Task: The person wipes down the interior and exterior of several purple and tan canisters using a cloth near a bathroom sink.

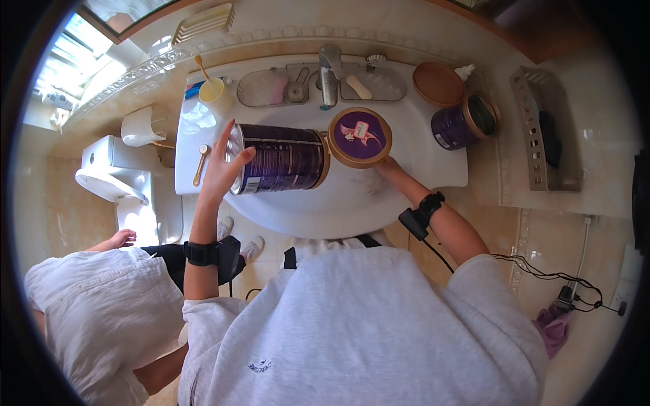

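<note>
A large dark purple tin (288,157) with a gold rim lies tilted on its side over the sink basin. My left hand (223,168) grips its silver base end, thumb across the side and fingers up along the base. At the tin's other end, a round purple lid (365,152) with a gold edge and pink ribbon design faces up. My right hand (387,169) holds this lid by its lower right edge, its fingers mostly hidden beneath. Lid and tin are close together; whether they touch I cannot tell.
The white sink (305,213) carries a faucet (328,78), soap trays, a yellow cup (215,98) with a toothbrush, and a small scoop (201,164). Right stand a second purple tin (453,128), open, and a brown round lid (439,84). Another person (108,298) is at my left; cables (562,276) hang right.
</note>
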### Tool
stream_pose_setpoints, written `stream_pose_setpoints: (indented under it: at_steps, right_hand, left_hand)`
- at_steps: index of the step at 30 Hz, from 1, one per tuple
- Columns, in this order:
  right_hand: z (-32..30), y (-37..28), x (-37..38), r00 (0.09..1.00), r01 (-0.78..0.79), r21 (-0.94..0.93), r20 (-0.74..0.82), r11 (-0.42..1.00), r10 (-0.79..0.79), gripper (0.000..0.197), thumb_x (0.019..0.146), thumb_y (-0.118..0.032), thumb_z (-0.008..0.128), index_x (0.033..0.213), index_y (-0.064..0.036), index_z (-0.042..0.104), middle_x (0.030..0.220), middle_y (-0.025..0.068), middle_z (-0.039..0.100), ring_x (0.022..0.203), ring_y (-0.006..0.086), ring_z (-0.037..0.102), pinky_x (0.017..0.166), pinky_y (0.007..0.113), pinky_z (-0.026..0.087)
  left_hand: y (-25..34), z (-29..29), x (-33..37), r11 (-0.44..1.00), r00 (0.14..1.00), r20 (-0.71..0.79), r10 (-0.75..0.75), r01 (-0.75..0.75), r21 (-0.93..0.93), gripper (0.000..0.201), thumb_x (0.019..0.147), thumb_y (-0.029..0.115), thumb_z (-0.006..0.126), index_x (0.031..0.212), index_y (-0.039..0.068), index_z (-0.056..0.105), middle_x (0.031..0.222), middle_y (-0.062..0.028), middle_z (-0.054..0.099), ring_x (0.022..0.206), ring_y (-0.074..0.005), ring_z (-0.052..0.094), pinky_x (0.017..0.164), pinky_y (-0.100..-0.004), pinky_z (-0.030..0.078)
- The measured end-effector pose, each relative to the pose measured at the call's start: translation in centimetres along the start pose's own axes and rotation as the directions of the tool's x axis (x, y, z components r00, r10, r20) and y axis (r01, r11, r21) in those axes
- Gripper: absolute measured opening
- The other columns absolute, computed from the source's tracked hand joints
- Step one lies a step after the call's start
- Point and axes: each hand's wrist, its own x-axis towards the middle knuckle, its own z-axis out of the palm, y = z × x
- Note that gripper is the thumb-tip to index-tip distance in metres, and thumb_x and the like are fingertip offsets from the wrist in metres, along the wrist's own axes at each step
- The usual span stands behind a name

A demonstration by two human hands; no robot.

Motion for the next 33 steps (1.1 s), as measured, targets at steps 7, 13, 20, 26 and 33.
stream_pose_setpoints:
  at_steps: [7,13,20,26,33]
  right_hand:
    - [-1.1,-0.6,-0.9,0.992,-0.079,-0.514,-0.128,0.854,0.015,0.058,0.078,-0.039,0.051,0.122,-0.0058,0.036,0.115,0.0091,0.045,0.109,0.0194,0.04,0.088,0.026,0.033]
    - [0.6,-11.1,-8.7,0.964,0.16,0.087,0.2,0.983,-0.174,0.056,0.082,-0.033,0.048,0.127,-0.0071,0.027,0.121,0.0091,0.04,0.109,0.0177,0.04,0.088,0.032,0.033]
    - [4.1,-13.0,-11.7,0.919,0.361,-0.052,0.186,0.931,-0.346,0.052,0.077,-0.025,0.055,0.122,-0.005,0.035,0.115,0.014,0.044,0.102,0.0208,0.046,0.079,0.029,0.04]
    - [3.6,-14.3,-14.6,0.885,0.317,-0.412,-0.196,0.854,-0.423,0.045,0.069,-0.006,0.048,0.113,-0.0031,0.042,0.079,0.0178,0.058,0.072,0.0269,0.057,0.069,0.031,0.044]
    - [1.6,-14.5,-13.9,0.911,0.304,-0.426,-0.131,0.852,-0.391,0.044,0.071,-0.005,0.047,0.114,-0.0065,0.043,0.081,0.0174,0.058,0.071,0.0255,0.058,0.065,0.031,0.044]
  left_hand:
    - [-3.2,0.1,-0.4,0.56,0.916,0.334,-0.223,0.401,-0.725,0.063,0.075,0.045,0.049,0.122,0.006,0.036,0.111,-0.0145,0.049,0.095,-0.0212,0.052,0.077,-0.0335,0.044]
    - [-6.6,3.5,-1.4,0.079,0.781,0.611,-0.13,0.622,-0.779,0.062,0.075,0.052,0.041,0.114,0.004,0.041,0.105,-0.0136,0.053,0.09,-0.0257,0.056,0.075,-0.0392,0.048]
    - [-6.5,9.5,-0.7,-0.199,0.732,0.656,0.183,0.681,-0.705,0.067,0.073,0.052,0.047,0.12,0.006,0.036,0.118,-0.0135,0.044,0.106,-0.0286,0.045,0.088,-0.0445,0.037]
    - [-5.5,11.3,0.8,0.133,0.644,0.742,0.186,0.732,-0.669,0.052,0.081,0.044,0.041,0.122,0.012,0.036,0.123,-0.0048,0.04,0.109,-0.0224,0.04,0.088,-0.0418,0.034]
    - [-4.5,11.2,0.6,0.125,0.559,0.789,0.257,0.79,-0.6,0.052,0.082,0.043,0.04,0.123,0.013,0.034,0.125,-0.0082,0.037,0.111,-0.0248,0.038,0.088,-0.0459,0.034]
